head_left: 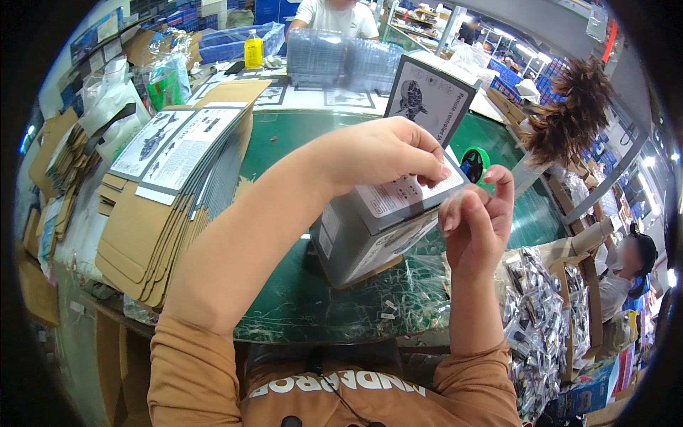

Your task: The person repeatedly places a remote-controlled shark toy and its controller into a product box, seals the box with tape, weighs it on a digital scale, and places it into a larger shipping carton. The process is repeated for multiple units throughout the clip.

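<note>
A grey printed carton [348, 245] stands on the green table in front of me, with a tall printed panel [429, 99] standing up at its far side. My left hand [398, 153] reaches over the carton's top from the left. Its fingers are bent down and pressed together near the top's right edge; whatever they hold is hidden. At the carton's right side my right hand [480, 224] is raised, thumb and fingers curled in and one finger bent upward. Anything in its fingertips is too small to name. Just beyond it lies a roll of tape with a green rim [474, 164].
Flat folded cartons [178, 185] are stacked at the left on the green table [306, 313]. Clear plastic trays [341, 62] and a yellow bottle [253, 50] stand at the back, before a seated person. Bagged small parts [537, 313] fill the right. A brown feathery duster [569, 114] hangs above.
</note>
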`<state>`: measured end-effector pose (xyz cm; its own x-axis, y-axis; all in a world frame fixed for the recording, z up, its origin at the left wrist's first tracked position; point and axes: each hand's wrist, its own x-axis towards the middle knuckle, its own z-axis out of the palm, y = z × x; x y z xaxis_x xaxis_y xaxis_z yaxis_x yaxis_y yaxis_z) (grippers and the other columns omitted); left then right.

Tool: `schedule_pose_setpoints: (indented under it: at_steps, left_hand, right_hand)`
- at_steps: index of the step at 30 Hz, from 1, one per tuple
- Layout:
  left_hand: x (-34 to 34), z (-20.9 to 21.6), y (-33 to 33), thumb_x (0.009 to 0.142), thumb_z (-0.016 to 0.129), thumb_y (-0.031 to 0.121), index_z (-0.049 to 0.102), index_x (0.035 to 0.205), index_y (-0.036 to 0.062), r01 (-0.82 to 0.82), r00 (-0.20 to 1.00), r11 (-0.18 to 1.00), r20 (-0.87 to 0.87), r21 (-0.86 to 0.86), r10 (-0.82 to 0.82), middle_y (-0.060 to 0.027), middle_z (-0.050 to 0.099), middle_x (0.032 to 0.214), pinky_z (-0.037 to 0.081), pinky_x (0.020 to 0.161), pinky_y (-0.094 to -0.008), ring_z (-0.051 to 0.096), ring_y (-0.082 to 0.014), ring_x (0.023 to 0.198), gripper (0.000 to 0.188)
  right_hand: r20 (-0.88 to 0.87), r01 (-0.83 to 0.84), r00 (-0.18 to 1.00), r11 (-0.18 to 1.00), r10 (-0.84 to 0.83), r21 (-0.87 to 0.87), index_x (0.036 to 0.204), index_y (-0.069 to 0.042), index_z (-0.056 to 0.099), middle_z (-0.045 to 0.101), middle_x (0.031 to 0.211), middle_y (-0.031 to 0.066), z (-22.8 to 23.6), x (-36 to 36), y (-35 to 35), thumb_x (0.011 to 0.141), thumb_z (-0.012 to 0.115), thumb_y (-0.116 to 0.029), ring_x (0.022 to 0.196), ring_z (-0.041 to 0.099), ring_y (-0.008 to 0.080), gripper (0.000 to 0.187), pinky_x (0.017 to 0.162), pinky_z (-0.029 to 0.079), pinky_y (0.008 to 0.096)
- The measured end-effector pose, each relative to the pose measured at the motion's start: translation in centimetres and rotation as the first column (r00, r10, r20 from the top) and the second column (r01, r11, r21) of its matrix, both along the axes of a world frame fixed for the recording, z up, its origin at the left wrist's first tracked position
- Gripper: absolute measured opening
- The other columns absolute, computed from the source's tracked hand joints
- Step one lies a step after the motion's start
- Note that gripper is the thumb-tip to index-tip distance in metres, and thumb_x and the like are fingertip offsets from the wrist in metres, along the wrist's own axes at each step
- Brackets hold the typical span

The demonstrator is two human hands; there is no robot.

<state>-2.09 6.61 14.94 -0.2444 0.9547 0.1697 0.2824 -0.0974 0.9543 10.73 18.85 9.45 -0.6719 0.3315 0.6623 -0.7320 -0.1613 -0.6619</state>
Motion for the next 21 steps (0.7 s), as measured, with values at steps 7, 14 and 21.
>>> schedule_pose_setpoints:
  at_steps: [7,14,21]
  left_hand:
    - [0.3,-0.7,0.8,0.079,0.055,0.023,0.062,0.089,0.0018,-0.335,0.672,0.942,-0.706,-0.023,0.222,-0.0153,0.062,0.089,0.044,0.08,-0.0367,0.059,-0.0292,0.085,0.024]
    - [1.3,-1.4,1.2,0.08,0.057,0.029,0.049,0.116,0.0135,-0.583,0.49,0.805,-0.743,0.11,0.456,-0.0178,0.063,0.099,0.041,0.084,-0.0487,0.06,-0.0322,0.095,0.04]
    - [0.6,-0.2,0.7,0.061,0.069,0.053,0.038,0.133,0.0146,-0.558,0.526,0.825,-0.806,-0.087,0.271,-0.0208,0.058,0.112,0.042,0.089,-0.0437,0.058,-0.0343,0.102,0.087]
  right_hand:
    - [0.343,0.164,0.929,0.986,-0.141,-0.038,0.1,-0.009,0.032,0.059,0.063,0.0094,-1.4,-0.1,-0.6,0.083,0.061,-0.005,0.053,0.055,0.0126,0.034,0.05,0.043,0.0218]
    - [0.306,0.236,0.928,0.971,-0.211,-0.046,0.089,-0.011,0.031,0.057,0.061,0.006,-3.8,-0.6,0.2,0.083,0.063,-0.006,0.047,0.051,0.0096,0.033,0.043,0.04,0.0207]
    - [0.39,0.39,0.82,0.908,-0.419,0.155,0.079,-0.007,0.04,0.049,0.067,-0.002,-9.2,-1.2,1.2,0.075,0.068,-0.007,0.061,0.044,0.0032,0.028,0.052,0.036,0.0186]
